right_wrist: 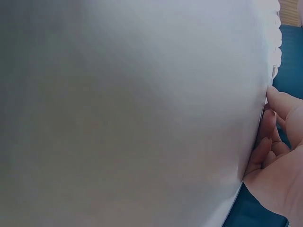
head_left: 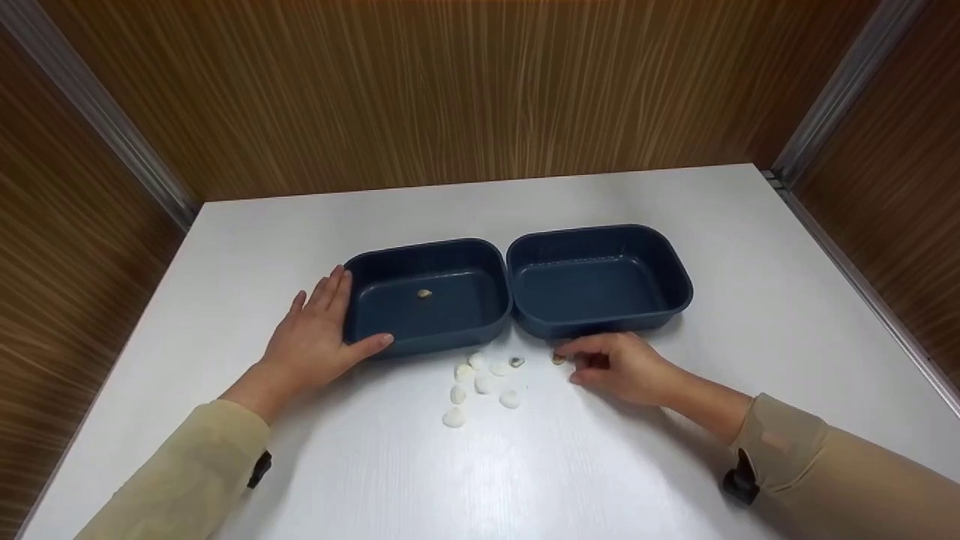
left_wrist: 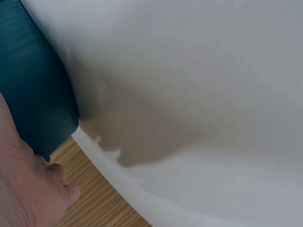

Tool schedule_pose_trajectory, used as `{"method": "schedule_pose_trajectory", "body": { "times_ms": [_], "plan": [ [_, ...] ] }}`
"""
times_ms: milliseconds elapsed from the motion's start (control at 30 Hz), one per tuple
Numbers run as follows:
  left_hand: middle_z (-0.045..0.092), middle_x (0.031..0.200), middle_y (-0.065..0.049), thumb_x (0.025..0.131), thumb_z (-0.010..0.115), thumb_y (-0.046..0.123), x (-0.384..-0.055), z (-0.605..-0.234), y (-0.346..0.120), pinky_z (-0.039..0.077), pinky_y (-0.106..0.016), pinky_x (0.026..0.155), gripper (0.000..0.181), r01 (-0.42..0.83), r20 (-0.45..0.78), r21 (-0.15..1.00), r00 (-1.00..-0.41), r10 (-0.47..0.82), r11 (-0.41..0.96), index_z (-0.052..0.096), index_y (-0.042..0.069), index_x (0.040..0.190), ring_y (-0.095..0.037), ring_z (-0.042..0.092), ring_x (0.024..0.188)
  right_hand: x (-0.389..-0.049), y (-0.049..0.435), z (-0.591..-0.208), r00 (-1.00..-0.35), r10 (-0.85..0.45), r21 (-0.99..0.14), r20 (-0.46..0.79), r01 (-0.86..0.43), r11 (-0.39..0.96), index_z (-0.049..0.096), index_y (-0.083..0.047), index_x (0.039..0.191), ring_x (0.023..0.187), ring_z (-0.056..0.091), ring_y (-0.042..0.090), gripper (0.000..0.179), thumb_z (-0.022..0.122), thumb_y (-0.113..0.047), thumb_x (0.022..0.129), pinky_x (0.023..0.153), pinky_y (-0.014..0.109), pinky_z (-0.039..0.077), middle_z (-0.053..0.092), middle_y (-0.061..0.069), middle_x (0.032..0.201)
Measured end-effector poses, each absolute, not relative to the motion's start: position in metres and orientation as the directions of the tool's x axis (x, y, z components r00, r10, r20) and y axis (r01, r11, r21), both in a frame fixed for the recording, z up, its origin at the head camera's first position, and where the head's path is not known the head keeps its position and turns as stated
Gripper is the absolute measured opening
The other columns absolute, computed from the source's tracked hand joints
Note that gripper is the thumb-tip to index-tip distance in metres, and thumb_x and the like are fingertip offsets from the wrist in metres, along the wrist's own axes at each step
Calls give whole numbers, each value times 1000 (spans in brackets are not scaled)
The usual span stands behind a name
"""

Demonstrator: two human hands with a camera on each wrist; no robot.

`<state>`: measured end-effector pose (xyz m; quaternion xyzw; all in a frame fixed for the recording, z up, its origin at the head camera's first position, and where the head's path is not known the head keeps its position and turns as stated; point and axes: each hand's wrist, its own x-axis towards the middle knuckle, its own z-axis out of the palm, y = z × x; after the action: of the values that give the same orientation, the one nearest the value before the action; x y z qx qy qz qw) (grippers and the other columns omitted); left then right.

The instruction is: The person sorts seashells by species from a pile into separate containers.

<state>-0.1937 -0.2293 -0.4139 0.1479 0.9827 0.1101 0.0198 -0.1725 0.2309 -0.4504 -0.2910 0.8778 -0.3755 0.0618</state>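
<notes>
My left hand [head_left: 311, 341] rests with straight fingers along the left side of the left dark blue tray [head_left: 427, 347], its thumb over the near rim. A small brownish shell [head_left: 424, 293] lies inside that tray. In front of the right tray [head_left: 600, 325], my right hand [head_left: 626, 367] reaches down to the table, index fingertip right at a small brown shell [head_left: 558, 358] and the thumb apart from it. To its left are a grey, dark-marked shell [head_left: 517, 361] and several white shells [head_left: 483, 385]. In the right wrist view, the shell at the fingertips is hidden.
Both trays stand side by side on a white table [head_left: 480, 480]. Wood-grain panels [head_left: 480, 90] enclose its back and sides, with metal posts at the corners. No shells show inside the right tray.
</notes>
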Motion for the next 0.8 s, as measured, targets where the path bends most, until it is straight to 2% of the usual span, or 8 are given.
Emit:
{"method": "schedule_pose_trajectory", "body": {
  "times_ms": [167,267,567,800],
  "plan": [
    [7,176,-20,94,47,85,-193,-414,-229,7,-61,128,122,285,-5,227,-956,294,931,8,-4,167,-41,12,161,-172,231,-451,-817,-565,-729,116,-456,510,81,-8,108,83,65,9,18,82,0,91,73,19,53,78,-2,96],
    [7,176,-20,94,47,85,-192,-415,-229,7,-61,128,122,283,-2,231,-957,291,931,9,-4,167,-41,12,161,-172,230,-452,-811,-573,-742,115,-454,493,81,-7,104,84,67,8,17,80,2,91,73,18,53,78,-3,95],
    [8,176,-21,94,47,85,-193,-414,-229,7,-62,127,122,287,0,230,-955,295,930,9,-5,167,-42,13,161,-173,234,-452,-789,-603,-722,120,-486,493,80,-7,114,79,60,6,27,86,-4,88,69,20,50,77,-1,99],
    [6,176,-19,93,45,87,-195,-415,-230,5,-61,128,124,276,-21,226,-957,288,934,7,-3,168,-40,10,162,-173,232,-451,-781,-613,-703,124,-505,501,80,-7,116,80,61,7,30,88,-6,87,69,21,51,77,-1,98]
  ]
}}
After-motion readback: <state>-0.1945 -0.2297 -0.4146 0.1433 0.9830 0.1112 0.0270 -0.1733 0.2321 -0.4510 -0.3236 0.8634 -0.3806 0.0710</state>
